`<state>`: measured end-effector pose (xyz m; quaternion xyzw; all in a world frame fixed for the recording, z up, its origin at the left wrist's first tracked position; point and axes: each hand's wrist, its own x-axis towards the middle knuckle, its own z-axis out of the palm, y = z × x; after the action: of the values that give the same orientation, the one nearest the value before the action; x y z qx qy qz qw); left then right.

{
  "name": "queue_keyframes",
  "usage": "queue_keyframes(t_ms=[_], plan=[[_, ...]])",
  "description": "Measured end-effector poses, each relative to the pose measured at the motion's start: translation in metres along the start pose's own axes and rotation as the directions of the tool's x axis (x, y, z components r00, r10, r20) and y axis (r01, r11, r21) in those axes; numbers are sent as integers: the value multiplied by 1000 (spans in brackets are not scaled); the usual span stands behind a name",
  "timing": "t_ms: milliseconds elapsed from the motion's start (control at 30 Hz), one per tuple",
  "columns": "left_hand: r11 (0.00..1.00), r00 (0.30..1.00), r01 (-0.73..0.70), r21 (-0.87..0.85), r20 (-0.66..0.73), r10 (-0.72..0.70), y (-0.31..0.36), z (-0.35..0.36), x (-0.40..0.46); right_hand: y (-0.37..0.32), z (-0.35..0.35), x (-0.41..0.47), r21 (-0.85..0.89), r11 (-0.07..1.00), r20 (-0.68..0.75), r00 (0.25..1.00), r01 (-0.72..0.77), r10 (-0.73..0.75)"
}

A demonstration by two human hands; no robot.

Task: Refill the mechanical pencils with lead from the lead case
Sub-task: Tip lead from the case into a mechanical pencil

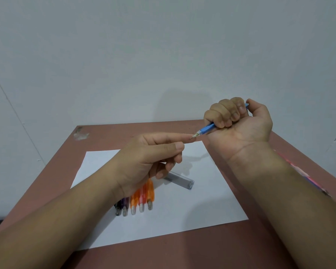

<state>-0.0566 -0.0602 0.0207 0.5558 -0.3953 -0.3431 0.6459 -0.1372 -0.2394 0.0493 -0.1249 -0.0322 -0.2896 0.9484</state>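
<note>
**Fist grip on the blue pencil, tip met by the left forefinger**

The right hand (241, 121), palm turned toward the camera, has all its fingers curled round the blue mechanical pencil (206, 129), with the thumb at the pencil's far end; the tip points left and slightly near. The left hand (149, 158) holds nothing visible: its forefinger is stretched out so that its end touches the pencil tip, the thumb lies along it, and the other fingers are loosely curled. Whether a lead stands between finger and tip cannot be told. Below the hands, on the white sheet (211, 206) spread over the brown table (182, 253), the lead case (179, 181) lies flat near the sheet's middle. To its left, five more pencils (136, 202) lie side by side, tips toward the viewer, partly hidden by the left wrist. Judged from this layout, the blue pencil is the one in hand and probably near completion or testing; the five on the sheet show no sign of their state, so most of the task may remain.
</note>
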Motion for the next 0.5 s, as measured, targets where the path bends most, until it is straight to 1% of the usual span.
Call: queue_keyframes(t_ms=[233, 500], plan=[[997, 992, -28, 78, -122, 37, 0, 7, 0, 3, 0, -1, 6, 1000, 11, 1000, -15, 15], [990, 980, -55, 129, -181, 78, 0, 10, 0, 5, 1, -3, -2, 1000, 19, 1000, -19, 19]])
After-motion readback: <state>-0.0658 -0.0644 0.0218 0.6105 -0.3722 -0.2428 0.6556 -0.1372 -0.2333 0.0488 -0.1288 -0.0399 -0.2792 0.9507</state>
